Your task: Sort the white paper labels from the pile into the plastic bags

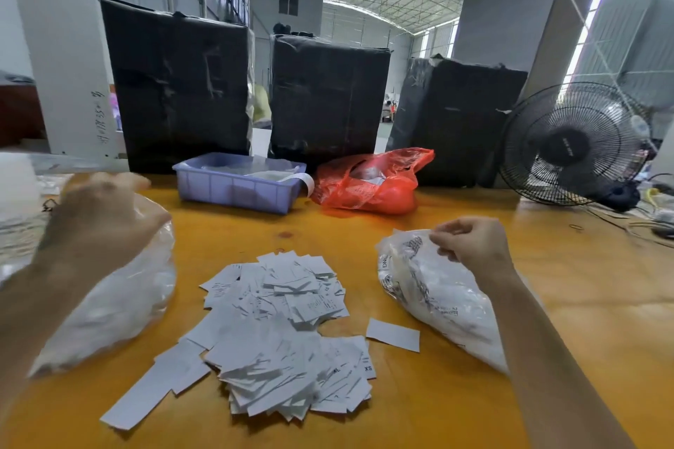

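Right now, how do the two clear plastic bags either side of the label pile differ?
The left bag shows no print in this blurred view; the right bag carries black print. The left hand hovers blurred over the left bag, its grip unclear; the right hand pinches the right bag's top edge. The left bag looks larger in view than the right. Both are translucent, hold white contents, and lie on the yellow table beside the label pile.

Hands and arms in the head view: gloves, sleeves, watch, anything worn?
Nothing worn that shows. The left hand and the right hand are both bare, with no gloves, rings or tape visible. Both forearms are bare to the frame edge: no sleeve, cuff, watch or wristband in view. The left hand is motion-blurred, so small details there cannot be ruled out.
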Available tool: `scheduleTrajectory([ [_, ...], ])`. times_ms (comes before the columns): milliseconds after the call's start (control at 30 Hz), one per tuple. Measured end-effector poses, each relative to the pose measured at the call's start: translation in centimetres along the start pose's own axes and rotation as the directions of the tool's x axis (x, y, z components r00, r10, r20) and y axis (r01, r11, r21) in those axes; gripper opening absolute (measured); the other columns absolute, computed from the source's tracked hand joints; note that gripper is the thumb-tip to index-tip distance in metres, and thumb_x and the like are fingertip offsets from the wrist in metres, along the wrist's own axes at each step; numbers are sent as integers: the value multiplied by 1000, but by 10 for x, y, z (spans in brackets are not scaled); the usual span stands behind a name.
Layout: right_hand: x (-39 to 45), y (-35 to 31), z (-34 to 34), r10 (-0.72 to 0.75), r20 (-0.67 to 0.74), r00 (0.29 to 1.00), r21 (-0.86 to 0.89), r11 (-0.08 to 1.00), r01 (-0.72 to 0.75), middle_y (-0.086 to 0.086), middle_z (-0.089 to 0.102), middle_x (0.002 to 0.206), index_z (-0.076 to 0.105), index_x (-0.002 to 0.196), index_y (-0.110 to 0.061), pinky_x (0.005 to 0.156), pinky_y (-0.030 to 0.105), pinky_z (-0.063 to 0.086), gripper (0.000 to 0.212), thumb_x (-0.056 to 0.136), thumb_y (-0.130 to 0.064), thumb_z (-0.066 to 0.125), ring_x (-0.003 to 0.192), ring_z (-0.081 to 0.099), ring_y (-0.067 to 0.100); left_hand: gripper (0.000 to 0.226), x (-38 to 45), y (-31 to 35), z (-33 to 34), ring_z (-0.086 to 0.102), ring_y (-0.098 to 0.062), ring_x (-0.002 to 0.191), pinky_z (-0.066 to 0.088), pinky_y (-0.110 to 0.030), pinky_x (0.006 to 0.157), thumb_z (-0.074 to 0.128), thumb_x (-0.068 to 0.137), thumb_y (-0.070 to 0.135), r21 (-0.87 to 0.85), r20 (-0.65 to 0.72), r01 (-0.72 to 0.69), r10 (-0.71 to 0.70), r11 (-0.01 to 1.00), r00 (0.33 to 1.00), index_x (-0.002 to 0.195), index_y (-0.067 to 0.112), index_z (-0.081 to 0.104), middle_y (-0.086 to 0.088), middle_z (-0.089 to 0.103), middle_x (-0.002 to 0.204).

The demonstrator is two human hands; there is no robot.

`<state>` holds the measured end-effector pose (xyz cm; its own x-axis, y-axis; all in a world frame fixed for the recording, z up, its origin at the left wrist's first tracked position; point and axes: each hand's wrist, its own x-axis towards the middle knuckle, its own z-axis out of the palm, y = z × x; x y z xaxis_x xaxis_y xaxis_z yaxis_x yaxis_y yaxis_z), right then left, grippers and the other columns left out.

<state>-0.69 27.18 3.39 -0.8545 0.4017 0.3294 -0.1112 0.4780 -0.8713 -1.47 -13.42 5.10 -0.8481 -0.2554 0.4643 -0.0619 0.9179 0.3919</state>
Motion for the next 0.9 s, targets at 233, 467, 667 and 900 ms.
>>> scheduleTrajectory([
  [233, -52, -62, 50, -42, 536, 843, 434, 871, -232, 8, 70, 66, 69, 76, -5, 53, 20, 52, 7, 73, -9, 74, 57, 66, 13, 51, -73, 84, 6, 71, -13, 85, 55, -20, 68, 66, 62, 54, -748, 518, 242, 315, 618, 796, 99, 18, 67, 1, 74, 92],
  [467, -84, -70, 88, -127, 588, 799, 424, 890, -171, 6, 66, 60, 67, 77, 0, 52, 21, 53, 8, 76, -6, 73, 49, 61, 11, 49, -86, 93, 31, 70, -15, 68, 55, -20, 60, 74, 59, 45, -744, 650, 523, 270, 416, 710, 87, 5, 74, -9, 74, 82],
  [667, -79, -66, 87, -2, 630, 776, 363, 885, -292, 6, 69, 71, 67, 88, -4, 52, 20, 52, 20, 85, -24, 64, 54, 63, 11, 8, -80, 84, 40, 64, -9, 57, 52, -20, 58, 75, 74, 16, -761, 606, 511, 157, 399, 780, 76, 9, 72, -6, 73, 70],
  [900, -75, -57, 87, 45, 747, 663, 215, 928, -305, 7, 70, 71, 69, 86, -5, 60, 21, 54, 13, 74, -3, 74, 64, 68, 15, 12, -77, 80, 45, 63, -5, 55, 51, -15, 53, 77, 73, 19, -786, 556, 480, 107, 390, 824, 74, 9, 69, -2, 73, 70],
])
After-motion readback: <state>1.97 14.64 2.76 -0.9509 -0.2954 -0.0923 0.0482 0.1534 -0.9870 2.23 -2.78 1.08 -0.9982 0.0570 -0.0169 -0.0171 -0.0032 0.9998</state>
